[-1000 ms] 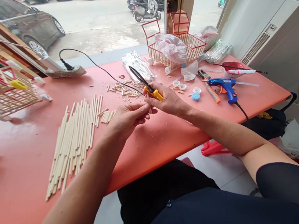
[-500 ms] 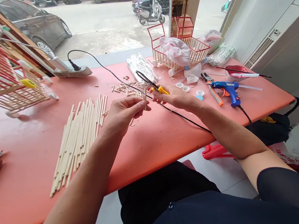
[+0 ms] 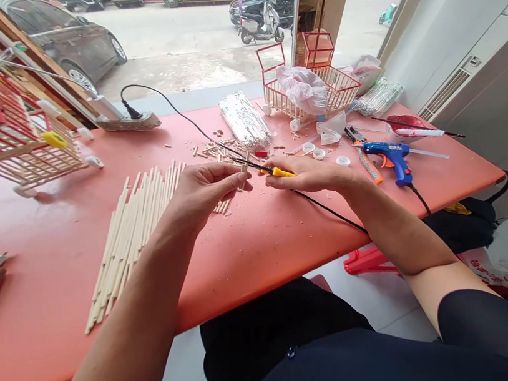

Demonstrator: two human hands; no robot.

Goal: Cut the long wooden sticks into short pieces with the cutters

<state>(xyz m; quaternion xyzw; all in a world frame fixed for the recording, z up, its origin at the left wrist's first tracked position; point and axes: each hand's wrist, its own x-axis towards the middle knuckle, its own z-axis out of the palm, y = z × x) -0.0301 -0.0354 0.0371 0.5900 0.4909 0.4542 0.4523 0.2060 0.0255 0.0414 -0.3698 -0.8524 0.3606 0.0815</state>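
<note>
On the coral-red table (image 3: 228, 276) before you, long pale wooden sticks (image 3: 122, 247) lie in a loose row. Your left hand (image 3: 206, 189) pinches a short pale wooden stick (image 3: 244, 169) upright; your right hand (image 3: 312, 171) clasps yellow-handled black pliers (image 3: 283, 172), jaws at that stick, contact unclear. Beyond lies a silvery wrapped bundle (image 3: 244, 119).

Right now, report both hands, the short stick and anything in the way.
Left hand pinching short stick. Right hand gripping yellow-handled tool. Black cable crosses table by right hand, possible snag.
</note>
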